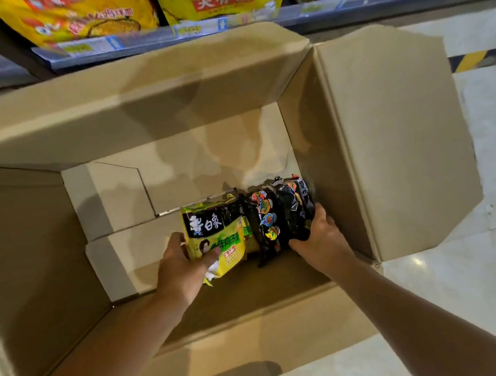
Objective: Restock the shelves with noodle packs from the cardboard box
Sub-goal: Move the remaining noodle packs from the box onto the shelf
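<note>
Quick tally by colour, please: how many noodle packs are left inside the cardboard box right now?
Yellow-green noodle pack, gripped by the left hand: 1
Black noodle packs, held by the right hand: 2, as far as the overlap shows
Total in the cardboard box: 3

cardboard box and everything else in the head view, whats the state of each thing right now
cardboard box: open, flaps folded outward, nearly empty
yellow-green noodle pack: inside the box, gripped by the left hand
black noodle packs: inside the box beside the yellow-green one, gripped by the right hand
left hand: fingers curled round the yellow-green pack
right hand: fingers curled round the black packs
shelf: holds yellow noodle bags
</note>
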The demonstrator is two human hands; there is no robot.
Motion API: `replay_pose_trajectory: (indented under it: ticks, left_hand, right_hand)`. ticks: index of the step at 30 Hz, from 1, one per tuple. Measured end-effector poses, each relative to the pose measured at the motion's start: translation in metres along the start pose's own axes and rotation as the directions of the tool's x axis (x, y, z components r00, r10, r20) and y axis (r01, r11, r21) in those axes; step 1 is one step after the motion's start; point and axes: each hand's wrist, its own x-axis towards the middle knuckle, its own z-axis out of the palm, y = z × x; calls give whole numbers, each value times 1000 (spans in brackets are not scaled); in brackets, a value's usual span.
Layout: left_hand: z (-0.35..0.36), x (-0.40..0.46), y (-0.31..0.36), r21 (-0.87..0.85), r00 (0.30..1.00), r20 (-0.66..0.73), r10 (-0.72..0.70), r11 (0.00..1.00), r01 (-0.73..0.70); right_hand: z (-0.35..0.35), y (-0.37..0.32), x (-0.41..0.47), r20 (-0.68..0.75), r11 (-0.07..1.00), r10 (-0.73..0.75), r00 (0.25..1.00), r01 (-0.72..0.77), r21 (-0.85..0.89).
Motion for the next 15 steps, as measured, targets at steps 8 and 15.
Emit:
replay_pose_trajectory:
  ticks: [8, 15]
  left_hand:
    - [-25, 4, -9, -17, 999, 30, 39, 999, -39]
    - [-52, -4, -15, 5, 998, -18, 65, 998, -65]
  right_hand:
    - [32, -9, 35, -19, 986, 139, 990, -140, -85]
    - [15, -8, 20, -190, 993, 114, 975, -112, 26]
